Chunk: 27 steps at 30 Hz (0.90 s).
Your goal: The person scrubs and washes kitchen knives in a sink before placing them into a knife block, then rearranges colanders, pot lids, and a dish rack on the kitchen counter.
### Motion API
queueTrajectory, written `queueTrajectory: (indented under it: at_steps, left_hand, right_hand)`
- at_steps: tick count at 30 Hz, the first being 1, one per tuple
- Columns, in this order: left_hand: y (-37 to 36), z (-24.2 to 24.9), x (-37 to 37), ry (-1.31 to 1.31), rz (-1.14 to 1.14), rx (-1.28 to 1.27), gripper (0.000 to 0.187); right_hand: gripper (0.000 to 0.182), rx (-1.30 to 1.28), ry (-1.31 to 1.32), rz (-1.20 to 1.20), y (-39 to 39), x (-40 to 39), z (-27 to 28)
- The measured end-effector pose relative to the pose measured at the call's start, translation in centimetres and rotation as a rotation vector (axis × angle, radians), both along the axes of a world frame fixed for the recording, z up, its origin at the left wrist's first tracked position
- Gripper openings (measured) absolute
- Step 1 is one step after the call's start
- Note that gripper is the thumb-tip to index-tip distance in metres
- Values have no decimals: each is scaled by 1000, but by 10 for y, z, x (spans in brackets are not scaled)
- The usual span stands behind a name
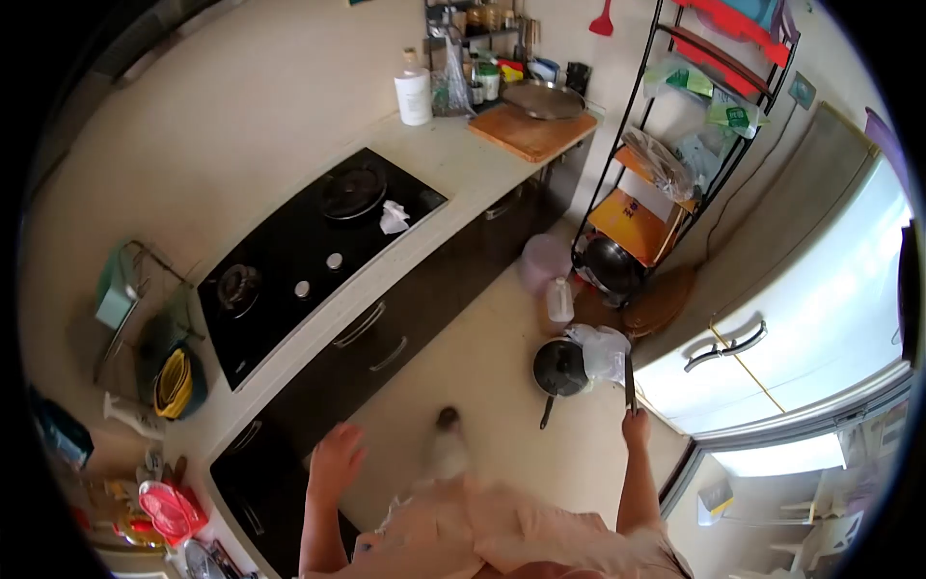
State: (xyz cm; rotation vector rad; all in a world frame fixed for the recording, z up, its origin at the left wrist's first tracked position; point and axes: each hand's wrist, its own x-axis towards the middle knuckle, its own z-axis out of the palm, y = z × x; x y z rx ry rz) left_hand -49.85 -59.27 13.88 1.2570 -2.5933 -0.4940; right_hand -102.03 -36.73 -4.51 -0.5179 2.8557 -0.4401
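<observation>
My right hand (637,427) is closed around the lower end of a long, narrow dark utensil (630,378), which points up and away from me. Its kind is not clear from here. Beside it is a crumpled clear plastic bag (603,353), and to the left of that a dark frying pan (559,365) rests on the floor. My left hand (338,455) is empty, with fingers loosely apart, in front of the dark cabinets. On the black gas stove (299,253) lies a crumpled white tissue (394,217) near the far burner.
A wooden cutting board (533,130) with a metal lid (543,99) sits at the counter's far end. A black rack (617,135) holds bags and a box. A white fridge (810,270) stands right. A white jug (559,299) is on the floor.
</observation>
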Motion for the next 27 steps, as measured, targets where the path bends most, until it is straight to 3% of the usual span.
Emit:
queueTrajectory:
  at_steps: [2,5,8,9,13,14,17,18,22,23,26,27]
  left_hand:
    - [-41,-18,-25,19,-94,-2,28]
    - [-127,-5,-97,109,-235,42,26]
    - [-194,-25,-175,163,-487,22,25]
    - [-214,-30,-205,180,-578,-21,25]
    - [-258,-6,-340,242,-826,-60,26]
    - [-266,-6,-376,253,-895,-115,27]
    - [-274,-10,-474,421,-1010,-145,36]
    - [-278,0,-499,412,-1028,-201,38]
    - [-317,16,-564,304,-1056,-239,44]
    - [-331,17,-574,171,-1097,-197,39]
    - [-378,11,-601,117,-1064,-204,34]
    - [-396,14,-610,186,-1025,-162,33]
  right_hand:
    - [28,148,-25,-119,9,-25,-24]
    - [25,-78,180,-259,-29,-19,12]
    - [27,238,-93,-420,-45,-72,3]
    - [28,193,-12,-393,-53,-79,5]
    - [28,-172,102,-134,-138,-96,52]
    - [29,-478,-163,-203,-169,-91,77]
    - [18,-764,-560,-251,-258,-88,131]
    - [19,-757,-612,-147,-283,-90,149]
    - [23,-472,-269,366,-361,-122,195]
    - [25,-420,-171,465,-377,-128,204]
    - [34,-440,-384,490,-425,-154,237]
    - [36,-515,-275,657,-442,-168,249]
